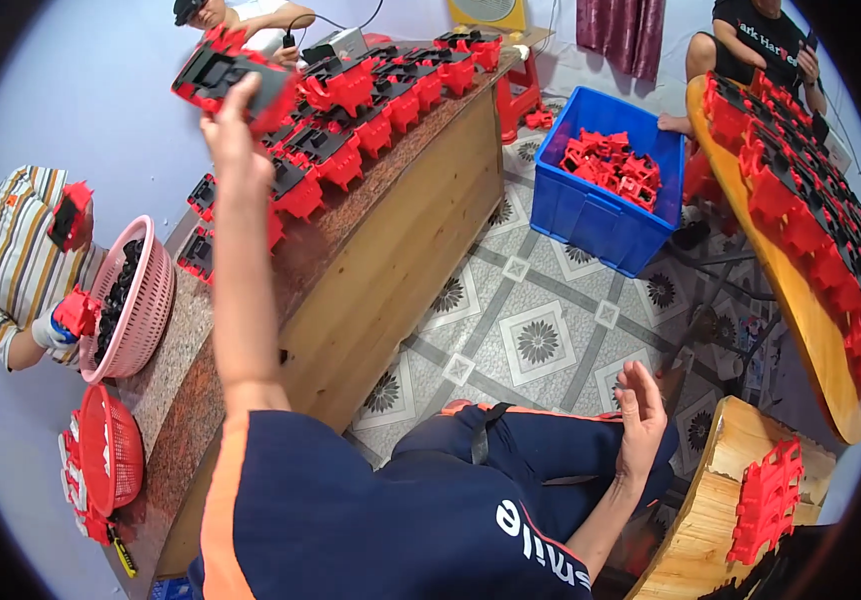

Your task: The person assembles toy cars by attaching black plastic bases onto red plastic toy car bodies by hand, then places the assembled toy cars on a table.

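Observation:
My left arm reaches far forward over the stone-topped counter [336, 235]. The left hand [235, 125] is closed on a red and black plastic housing [219, 80], lifted above rows of similar red-and-black housings [336, 155] on the counter. My right hand [641, 412] hangs free above my lap with its fingers stretched out and nothing in it. Nearest to it is a small wooden table [696, 520] at the lower right, on which a red plastic piece [769, 500] lies.
A blue bin [601, 225] of red parts stands on the tiled floor. More housings cover a wooden board [831, 400] at right. Pink [163, 300] and red [131, 460] baskets and a yellow utility knife [126, 557] are at left. Three other people are nearby; one holds red parts.

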Action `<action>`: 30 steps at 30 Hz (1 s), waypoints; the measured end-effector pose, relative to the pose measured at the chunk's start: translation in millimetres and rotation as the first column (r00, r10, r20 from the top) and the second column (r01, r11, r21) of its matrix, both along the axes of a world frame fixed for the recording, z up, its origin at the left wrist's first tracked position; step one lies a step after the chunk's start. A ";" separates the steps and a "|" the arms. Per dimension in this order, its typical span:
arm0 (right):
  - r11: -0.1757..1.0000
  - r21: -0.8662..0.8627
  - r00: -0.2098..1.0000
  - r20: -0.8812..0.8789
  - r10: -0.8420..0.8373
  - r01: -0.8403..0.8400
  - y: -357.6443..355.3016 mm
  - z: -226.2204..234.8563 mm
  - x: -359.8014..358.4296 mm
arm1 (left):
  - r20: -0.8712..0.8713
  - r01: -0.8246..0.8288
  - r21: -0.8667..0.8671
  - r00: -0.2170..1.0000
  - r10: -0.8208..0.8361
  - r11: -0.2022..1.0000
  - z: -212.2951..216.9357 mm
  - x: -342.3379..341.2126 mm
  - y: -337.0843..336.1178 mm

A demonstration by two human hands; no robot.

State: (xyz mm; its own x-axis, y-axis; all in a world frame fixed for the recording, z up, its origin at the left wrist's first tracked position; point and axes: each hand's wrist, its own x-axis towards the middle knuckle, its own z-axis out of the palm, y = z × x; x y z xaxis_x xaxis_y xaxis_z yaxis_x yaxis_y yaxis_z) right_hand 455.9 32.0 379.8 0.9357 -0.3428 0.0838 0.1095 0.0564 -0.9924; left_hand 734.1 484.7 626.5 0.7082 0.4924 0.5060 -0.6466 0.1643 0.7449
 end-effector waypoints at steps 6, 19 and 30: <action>0.991 0.108 0.988 -0.140 -0.065 0.081 -5.6 -30.4 -9.1 | -0.476 0.124 -0.212 0.853 -0.213 0.969 -5.9 126.2 164.0; 0.985 0.047 0.966 -0.207 -0.154 0.167 -9.4 -33.0 -15.8 | -0.770 0.009 -0.007 0.638 -0.012 1.000 -41.9 164.1 176.0; 0.960 0.062 0.950 -0.173 -0.260 0.274 -6.8 -39.5 -37.3 | -0.656 0.037 0.160 0.751 0.078 0.986 -27.6 97.8 29.8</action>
State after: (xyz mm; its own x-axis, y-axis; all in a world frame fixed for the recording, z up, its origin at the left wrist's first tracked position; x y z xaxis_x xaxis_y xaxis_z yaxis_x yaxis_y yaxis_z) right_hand 418.6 25.2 340.3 0.8078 -0.5808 -0.1009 -0.0298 0.1309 -0.9910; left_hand 831.9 514.5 598.9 0.8838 0.4678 -0.0125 0.0124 0.0035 0.9999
